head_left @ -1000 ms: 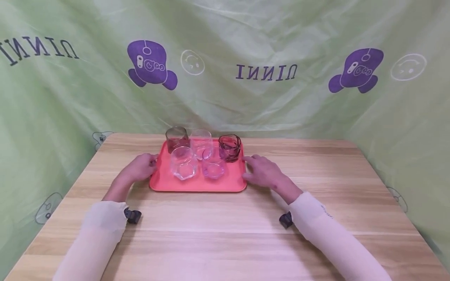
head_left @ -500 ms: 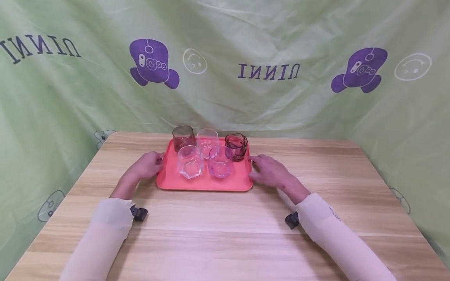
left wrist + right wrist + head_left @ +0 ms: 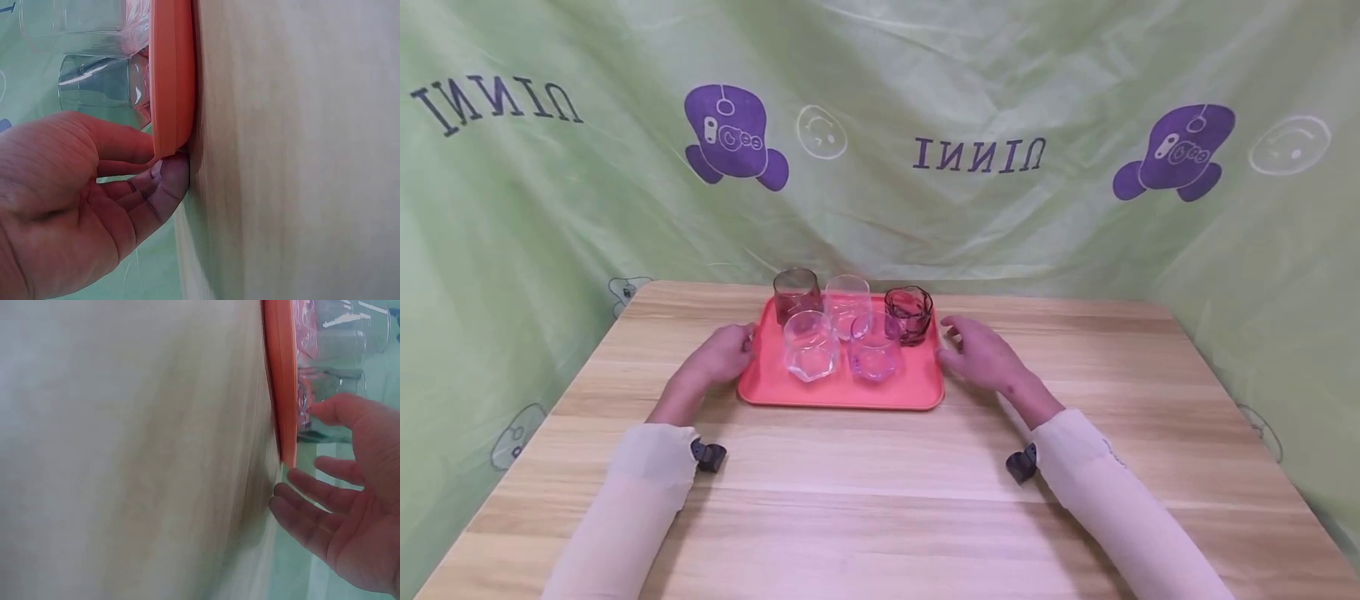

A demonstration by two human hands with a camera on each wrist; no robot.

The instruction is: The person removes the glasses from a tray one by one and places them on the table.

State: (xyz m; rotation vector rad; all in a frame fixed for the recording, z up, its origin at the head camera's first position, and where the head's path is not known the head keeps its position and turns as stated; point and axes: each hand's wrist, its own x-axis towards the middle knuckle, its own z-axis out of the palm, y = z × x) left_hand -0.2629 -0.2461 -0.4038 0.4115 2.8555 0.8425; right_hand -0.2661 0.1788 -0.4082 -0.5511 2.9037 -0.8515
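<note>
A red tray (image 3: 842, 397) lies on the table with several glasses standing on it. At the back left is a brown-grey glass (image 3: 797, 297), beside a clear glass (image 3: 848, 304). A dark faceted glass (image 3: 909, 317) stands at the back right. In front are another clear glass (image 3: 811, 348) and a pink-tinted glass (image 3: 875, 350). My left hand (image 3: 69, 194) pinches the tray's left edge, thumb above and fingers below in the left wrist view. Beside the right edge, my right hand (image 3: 359, 500) has its fingers spread and holds nothing.
The wooden table (image 3: 880, 517) extends in front of the tray and to both sides. Close behind the tray hangs a green printed curtain (image 3: 880, 225), which also closes in the left and right sides.
The tray and its glasses have shifted slightly to the right, along with my left hand. My right fingers have spread and come off the tray's edge. The head view has also turned a little.
</note>
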